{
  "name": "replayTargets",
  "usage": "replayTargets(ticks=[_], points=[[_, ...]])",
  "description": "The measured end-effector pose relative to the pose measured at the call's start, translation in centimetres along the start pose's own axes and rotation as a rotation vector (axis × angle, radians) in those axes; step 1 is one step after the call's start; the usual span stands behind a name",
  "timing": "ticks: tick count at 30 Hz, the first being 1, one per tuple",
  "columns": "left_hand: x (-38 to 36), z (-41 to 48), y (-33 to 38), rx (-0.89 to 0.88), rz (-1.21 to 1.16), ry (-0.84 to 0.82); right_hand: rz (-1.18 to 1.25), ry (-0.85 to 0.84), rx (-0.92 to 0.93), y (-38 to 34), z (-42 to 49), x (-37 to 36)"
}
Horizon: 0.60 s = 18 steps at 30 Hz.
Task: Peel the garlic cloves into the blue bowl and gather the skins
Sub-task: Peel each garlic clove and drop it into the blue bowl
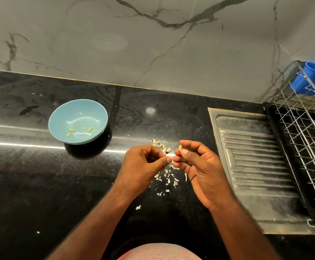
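A light blue bowl [59,119] stands on the black counter at the left, with several peeled yellowish cloves [71,130] in its bottom. A small heap of unpeeled garlic cloves [160,145] lies just beyond my hands. My right hand [196,166] pinches a garlic clove [180,147] between thumb and forefinger. My left hand [145,162] has its fingers curled, thumb tip against forefinger close to the right hand; whether a bit of skin sits between them is hidden. Loose white skins [167,180] are scattered on the counter under and below my hands.
A steel sink drainboard [256,166] is set into the counter at the right. Beyond it stands a wire dish rack [307,132] holding a blue plastic cup [314,77]. A marble wall [153,44] backs the counter. Stray skin bits [138,207] lie nearer me.
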State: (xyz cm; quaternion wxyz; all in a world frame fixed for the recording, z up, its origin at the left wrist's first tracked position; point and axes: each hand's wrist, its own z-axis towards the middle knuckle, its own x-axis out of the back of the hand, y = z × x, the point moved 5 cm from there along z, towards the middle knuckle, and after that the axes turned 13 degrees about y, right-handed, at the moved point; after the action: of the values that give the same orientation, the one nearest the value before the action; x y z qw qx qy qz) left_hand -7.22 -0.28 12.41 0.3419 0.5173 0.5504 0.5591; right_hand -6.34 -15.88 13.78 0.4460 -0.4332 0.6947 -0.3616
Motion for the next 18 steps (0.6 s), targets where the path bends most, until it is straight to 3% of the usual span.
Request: replayTargets(ticks=[4, 11, 18], points=[[0.2, 0.2, -0.1, 0.008, -0.071, 0.034, -0.099, -0.014, 0.063, -0.2, -0.1, 0.0], [-0.6, -0.1, 0.3, 0.071, -0.198, -0.083, -0.424, -0.048, 0.258, -1.0, -0.6, -0.4], [-0.3, -0.1, 0.0, 0.144, -0.298, -0.061, -0.525, -0.083, 0.292, -1.2, -0.9, -0.7]])
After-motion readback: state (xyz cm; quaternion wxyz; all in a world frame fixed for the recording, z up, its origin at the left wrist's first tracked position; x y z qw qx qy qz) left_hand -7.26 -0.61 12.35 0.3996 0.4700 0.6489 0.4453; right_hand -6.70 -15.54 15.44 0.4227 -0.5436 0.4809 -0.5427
